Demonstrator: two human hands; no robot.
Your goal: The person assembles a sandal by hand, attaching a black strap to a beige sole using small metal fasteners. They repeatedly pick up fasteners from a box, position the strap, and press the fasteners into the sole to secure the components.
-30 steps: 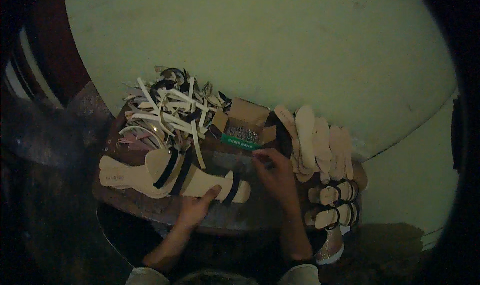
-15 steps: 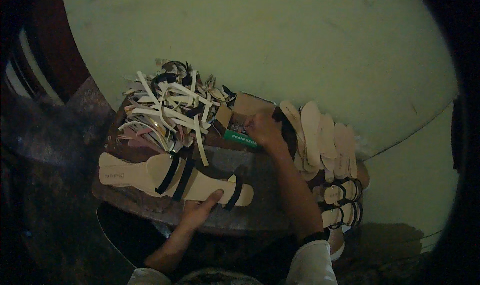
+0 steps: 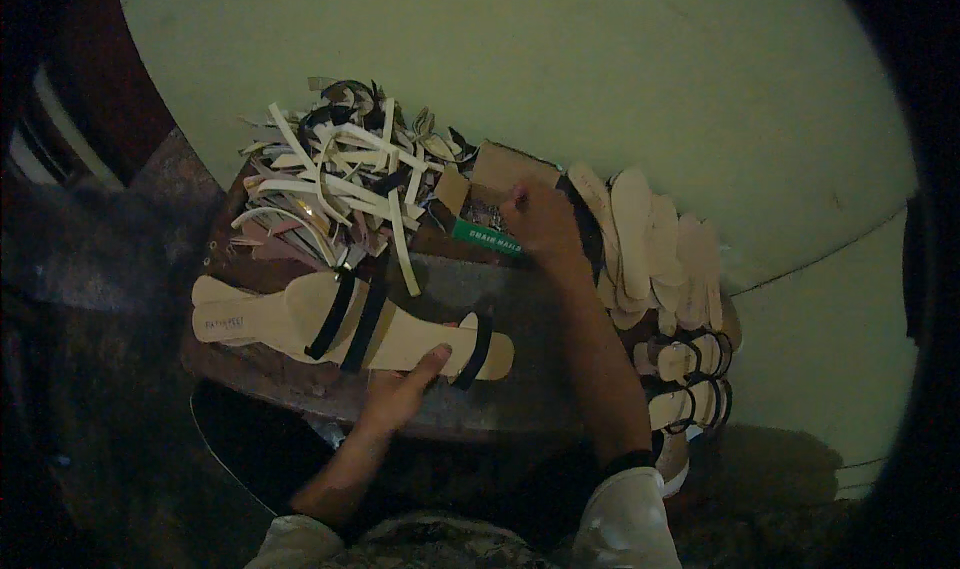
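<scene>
A pair of tan flat sandals [image 3: 420,331] with black straps, overlapping each other, lies across the near side of a dark wooden work table [image 3: 470,294]. At the sandals' right end, my left hand [image 3: 397,397] grips an edge, its thumb on top of the sole and its other fingers hidden beneath. Over the right side of an open cardboard box [image 3: 505,172] with a green front is my right hand [image 3: 545,227], fingers curled in. Whatever they pinch is too small to make out. Small metal nails [image 3: 487,217] show inside the box.
Cut straps and scraps [image 3: 325,184] are heaped at the table's far left. Tan soles [image 3: 632,234] stand in a row to the right of the box. Nearer me on that side sit black-strapped sandals [image 3: 685,381]. A pale green surface [image 3: 520,59] rises beyond.
My right hand has drawn back from the nails to the box's right side, its fingers curled. My left hand keeps its grip on the sandals. The whole view has shifted slightly.
</scene>
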